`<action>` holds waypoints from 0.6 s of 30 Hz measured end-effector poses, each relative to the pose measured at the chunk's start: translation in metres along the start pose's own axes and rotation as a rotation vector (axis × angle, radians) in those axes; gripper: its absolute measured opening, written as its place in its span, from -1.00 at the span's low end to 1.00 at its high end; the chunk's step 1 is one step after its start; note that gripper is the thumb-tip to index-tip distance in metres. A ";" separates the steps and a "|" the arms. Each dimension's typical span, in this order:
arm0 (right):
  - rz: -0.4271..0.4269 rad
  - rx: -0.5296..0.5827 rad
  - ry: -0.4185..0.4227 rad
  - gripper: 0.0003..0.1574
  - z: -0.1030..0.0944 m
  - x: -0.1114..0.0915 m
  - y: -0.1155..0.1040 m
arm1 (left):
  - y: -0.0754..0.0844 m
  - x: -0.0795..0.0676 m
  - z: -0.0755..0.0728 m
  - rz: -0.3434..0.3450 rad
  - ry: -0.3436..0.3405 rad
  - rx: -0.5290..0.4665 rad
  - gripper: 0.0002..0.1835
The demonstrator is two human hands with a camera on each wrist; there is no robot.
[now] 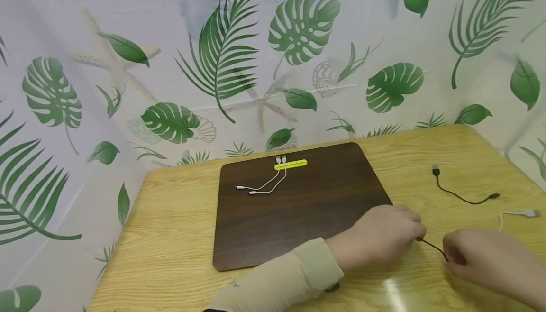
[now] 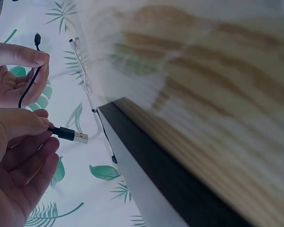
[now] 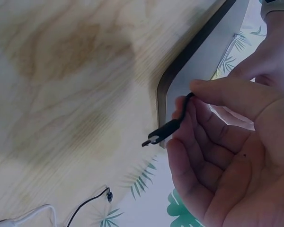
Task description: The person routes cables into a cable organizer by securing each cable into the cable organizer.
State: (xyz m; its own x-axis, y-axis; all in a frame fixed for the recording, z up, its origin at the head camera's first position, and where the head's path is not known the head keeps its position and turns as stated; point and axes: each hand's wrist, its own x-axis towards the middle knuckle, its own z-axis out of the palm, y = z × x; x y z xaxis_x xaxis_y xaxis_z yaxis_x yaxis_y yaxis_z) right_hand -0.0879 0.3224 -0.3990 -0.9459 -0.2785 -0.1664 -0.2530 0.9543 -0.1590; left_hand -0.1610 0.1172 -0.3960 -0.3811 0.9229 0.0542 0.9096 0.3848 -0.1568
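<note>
A short black USB cable (image 1: 432, 245) runs between both hands over the table, near the board's right front corner. My left hand (image 1: 379, 234) pinches it behind the USB plug (image 2: 73, 135), which juts out past the fingertips in the left wrist view. The other end is pinched by my right hand (image 1: 490, 260) between thumb and fingers. Its small connector (image 3: 163, 132) sticks out beyond them in the right wrist view. On the dark brown board (image 1: 298, 207), a yellow cable clip (image 1: 296, 164) carries two white cables (image 1: 266, 186) near the far edge.
Another black cable (image 1: 458, 196) lies on the wooden table (image 1: 170, 222) at the right, with a white cable (image 1: 518, 213) nearer me. A small dark object (image 1: 332, 287) shows partly beneath my left sleeve. Behind the table hangs a leaf-patterned cloth (image 1: 256, 56).
</note>
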 end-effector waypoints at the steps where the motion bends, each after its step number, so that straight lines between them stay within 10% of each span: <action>1: -0.006 -0.003 0.011 -0.56 -0.001 0.000 -0.001 | -0.001 -0.001 0.001 0.001 0.004 0.002 -0.72; 18: -0.075 -0.030 0.099 -0.47 -0.013 0.016 -0.010 | -0.025 -0.013 0.005 -0.047 0.166 -0.014 -0.86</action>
State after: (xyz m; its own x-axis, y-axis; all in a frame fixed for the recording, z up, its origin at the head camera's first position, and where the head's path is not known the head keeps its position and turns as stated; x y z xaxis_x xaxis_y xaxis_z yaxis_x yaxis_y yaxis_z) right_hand -0.1032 0.3096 -0.3875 -0.9392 -0.3384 -0.0583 -0.3282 0.9345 -0.1378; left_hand -0.1796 0.0953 -0.3974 -0.3914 0.8927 0.2236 0.8942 0.4263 -0.1366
